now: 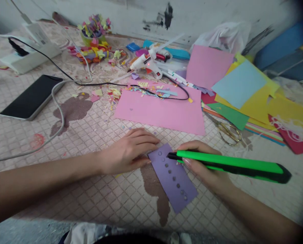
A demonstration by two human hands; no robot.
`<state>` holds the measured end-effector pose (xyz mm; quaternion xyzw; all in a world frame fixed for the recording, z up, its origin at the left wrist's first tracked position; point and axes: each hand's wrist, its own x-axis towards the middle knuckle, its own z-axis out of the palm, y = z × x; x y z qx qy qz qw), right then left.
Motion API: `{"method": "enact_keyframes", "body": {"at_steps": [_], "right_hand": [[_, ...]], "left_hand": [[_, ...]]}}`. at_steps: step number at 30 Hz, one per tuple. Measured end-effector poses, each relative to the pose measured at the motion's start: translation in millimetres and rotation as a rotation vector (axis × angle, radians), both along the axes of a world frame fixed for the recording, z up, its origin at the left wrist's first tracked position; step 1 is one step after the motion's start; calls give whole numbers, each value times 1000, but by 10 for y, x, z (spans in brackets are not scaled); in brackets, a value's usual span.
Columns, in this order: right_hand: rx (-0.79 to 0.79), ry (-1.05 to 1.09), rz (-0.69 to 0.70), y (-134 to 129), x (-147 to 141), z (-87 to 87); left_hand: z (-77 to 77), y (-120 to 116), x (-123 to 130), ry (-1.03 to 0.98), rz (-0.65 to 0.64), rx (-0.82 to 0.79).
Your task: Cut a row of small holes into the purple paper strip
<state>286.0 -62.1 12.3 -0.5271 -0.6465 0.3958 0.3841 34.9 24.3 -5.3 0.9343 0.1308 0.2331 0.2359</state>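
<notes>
In the head view a purple paper strip (170,179) lies slanted on the table, with a row of small round holes and outlined circles along it. My right hand (202,162) is closed around a green and black utility knife (233,162). The knife's black tip is over the strip, close to the upper circles; whether the blade touches the paper I cannot tell. My left hand (131,150) lies flat with its fingers stretched out, the fingertips by the strip's upper left edge. It holds nothing.
A pink sheet (161,112) with paper scraps lies beyond the hands. Behind it stands a white glue gun (145,62) with a black cord. Gold-handled scissors (229,132) and coloured papers (240,84) are at right. A phone (32,96) and power strip (32,56) are at left.
</notes>
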Motion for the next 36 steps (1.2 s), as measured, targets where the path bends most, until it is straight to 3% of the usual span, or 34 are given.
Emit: {"method": "enact_keyframes", "body": {"at_steps": [7, 12, 16, 24, 30, 36], "right_hand": [[-29, 72, -51, 14, 14, -81], [-52, 165, -103, 11, 21, -163], [-69, 144, -70, -4, 11, -147], [-76, 99, -131, -18, -62, -58], [-13, 12, -168, -26, -43, -71], [-81, 115, -158, -47, -40, -96]], "left_hand": [[18, -15, -3, -89, -1, 23], [49, -76, -17, -4, -19, 24], [12, -90, -10, 25, 88, -65], [-27, -67, 20, 9, 253, -181], [21, -98, 14, -15, 206, -75], [0, -87, 42, 92, 227, -69]]}}
